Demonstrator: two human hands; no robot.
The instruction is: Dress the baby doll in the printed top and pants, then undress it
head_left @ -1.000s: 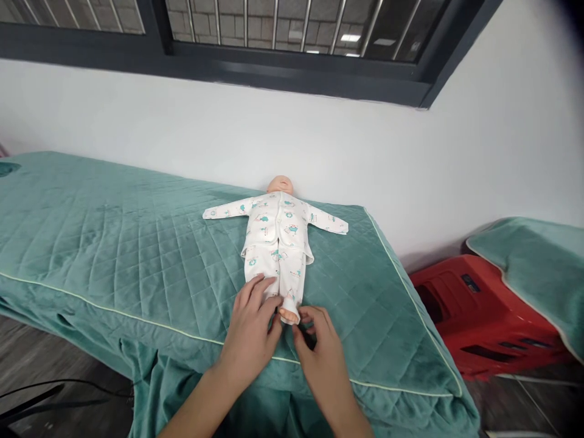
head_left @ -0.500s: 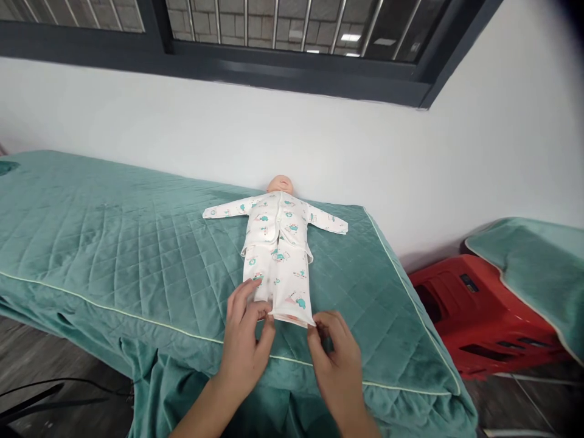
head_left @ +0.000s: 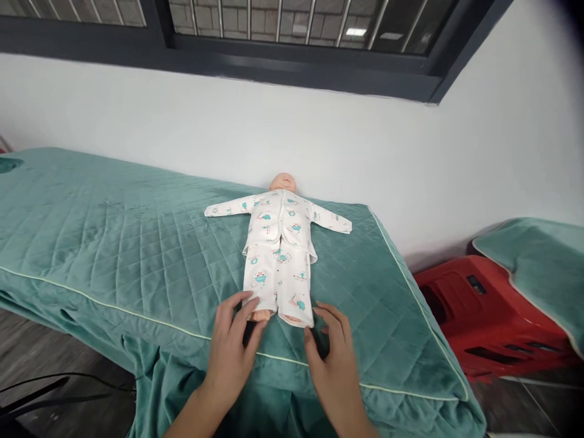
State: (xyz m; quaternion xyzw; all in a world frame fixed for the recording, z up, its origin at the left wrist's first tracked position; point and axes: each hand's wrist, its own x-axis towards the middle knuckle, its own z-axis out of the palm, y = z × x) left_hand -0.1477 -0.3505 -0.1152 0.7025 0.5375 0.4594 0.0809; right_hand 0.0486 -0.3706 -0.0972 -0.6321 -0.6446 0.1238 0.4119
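A baby doll lies on its back on the green quilted bed cover, its head towards the wall. It wears a white printed jacket, sleeves stretched out to both sides, and matching trousers. The trouser legs lie side by side, with a bit of a foot showing at the left cuff. My left hand is at that cuff, fingers and thumb apart. By the outer corner of the right cuff is my right hand, thumb and fingers spread around it without a visible pinch.
The green quilted cover has a pale piped edge and hangs down at the front. Behind it rises a white wall below a dark-framed barred window. At the right stands a red plastic chair with green cloth over it.
My hands have loosened from the trouser cuff and moved apart. The trouser legs now lie separated, with a gap between them and part of a foot exposed. The view has shifted slightly.
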